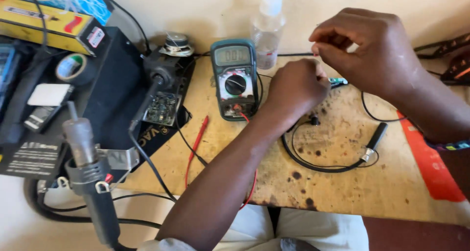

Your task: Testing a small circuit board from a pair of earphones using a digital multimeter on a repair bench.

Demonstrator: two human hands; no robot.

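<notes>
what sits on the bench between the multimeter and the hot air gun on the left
In the head view, between the multimeter and the hot air gun lie a small circuit board, a black cable and a red test lead on the wooden bench.

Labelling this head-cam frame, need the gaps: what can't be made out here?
- Head view: whatever the left hand pinches is hidden behind its own knuckles.
- Whatever sits between the right hand fingertips is too small to identify.
- The small green part between the hands is mostly covered by them.
- The red probe lead disappears under the left forearm.
- The black case is cut off by the right edge.
</notes>
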